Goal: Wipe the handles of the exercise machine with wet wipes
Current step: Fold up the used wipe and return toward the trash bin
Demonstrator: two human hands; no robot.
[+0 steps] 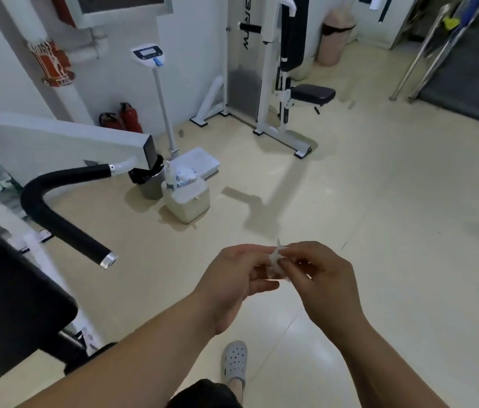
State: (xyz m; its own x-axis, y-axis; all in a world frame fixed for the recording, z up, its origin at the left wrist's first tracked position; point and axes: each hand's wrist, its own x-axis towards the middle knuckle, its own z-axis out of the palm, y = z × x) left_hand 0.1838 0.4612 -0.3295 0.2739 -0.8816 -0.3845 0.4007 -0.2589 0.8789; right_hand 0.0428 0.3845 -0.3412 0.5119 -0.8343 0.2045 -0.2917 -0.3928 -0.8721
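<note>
A small crumpled white wet wipe [276, 262] is pinched between the fingertips of my left hand [233, 282] and my right hand [317, 278], held in front of me over the floor. To the left, the exercise machine's curved black foam handle [55, 210] sticks out from a white frame and ends in a silver cap [108, 259]. The handle's tip lies well left of my left hand, apart from it. A black padded seat back [5, 301] fills the lower left.
A white box [188, 201] with a spray bottle [170, 176] and a wipe pack stands on the floor beside a lined bin [150, 179]. A standing scale [200, 164], two fire extinguishers [126, 117] and another white machine [285, 83] lie beyond. My grey clog [234, 362] is below.
</note>
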